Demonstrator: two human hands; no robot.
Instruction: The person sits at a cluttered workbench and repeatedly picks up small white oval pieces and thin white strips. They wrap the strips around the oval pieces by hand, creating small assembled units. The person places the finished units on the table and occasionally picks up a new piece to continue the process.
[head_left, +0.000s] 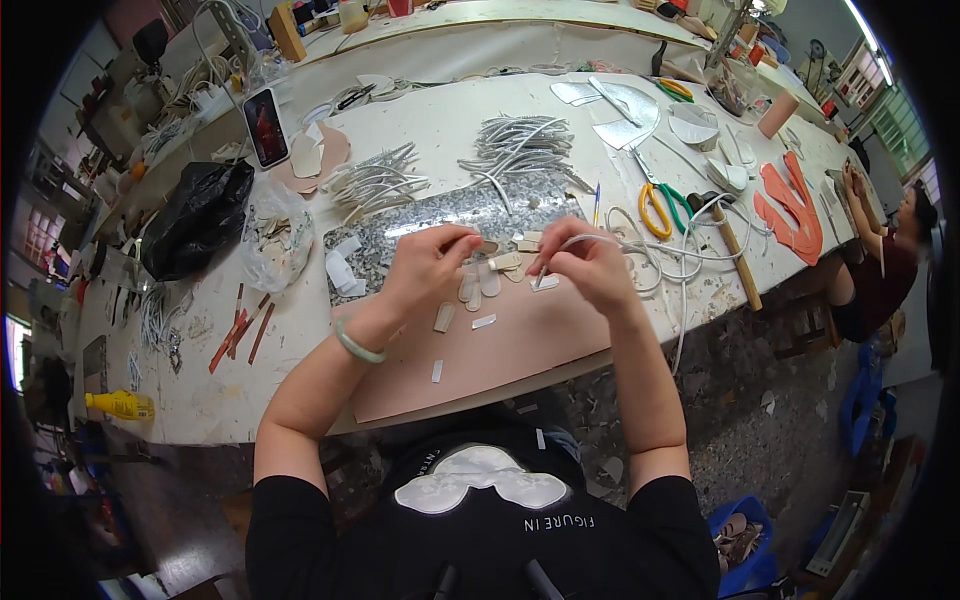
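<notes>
My left hand (pixel 437 262) is closed in a pinch above the tan sheet. What lies between its fingertips, if anything, is too small to make out. My right hand (pixel 592 265) pinches a thin white cord (pixel 640 246), which runs off to a loose coil on the right. Between and below both hands lie several small beige rounded tabs (pixel 470 287). White strips (pixel 484 321) are scattered on the tan sheet (pixel 470 370). A speckled stone slab (pixel 400 225) sits just beyond, partly covered by the sheet.
Bundles of grey-white cord pieces (pixel 520 140) lie behind the slab. Scissors with green and orange handles (pixel 660 207) and a wooden-handled hammer (pixel 737 255) are at right. A black plastic bag (pixel 198 220), a phone (pixel 265 128) and a yellow bottle (pixel 120 404) stand left. Another person (pixel 890 255) sits far right.
</notes>
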